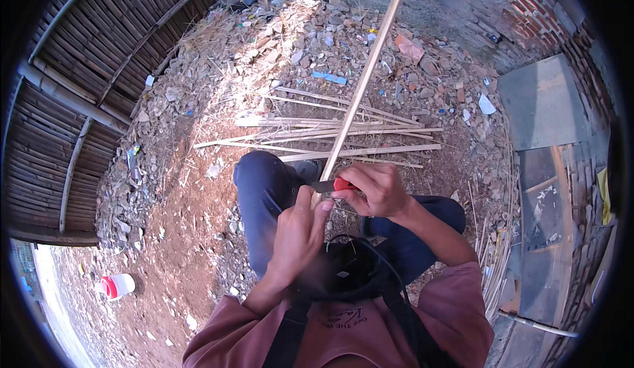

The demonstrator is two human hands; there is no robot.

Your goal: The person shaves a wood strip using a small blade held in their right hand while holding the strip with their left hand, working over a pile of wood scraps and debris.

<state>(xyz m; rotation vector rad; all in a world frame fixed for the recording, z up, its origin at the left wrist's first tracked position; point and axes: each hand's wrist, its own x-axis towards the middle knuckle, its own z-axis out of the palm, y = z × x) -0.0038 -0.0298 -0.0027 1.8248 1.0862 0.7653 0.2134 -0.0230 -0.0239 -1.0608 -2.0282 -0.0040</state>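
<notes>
A long, pale strip of split bamboo or wood [363,87] runs from my hands up and away past the top edge. My left hand [298,232] is closed around its near end, with thumb and forefinger on either side. In my right hand [376,189] is a red-handled knife [343,184], its fingers wrapped around the handle. The grey blade lies across the strip just beyond my left fingertips, apparently touching it. More pale strips [370,151] lie loosely side by side on the ground beyond my bent knees.
Stones, broken brick and litter [310,57] cover the ground ahead. A slatted bamboo wall [79,57] stands at left. A white container with a red lid [121,286] lies at lower left. Flat boards [545,104] and thin loose sticks [496,269] line the right side.
</notes>
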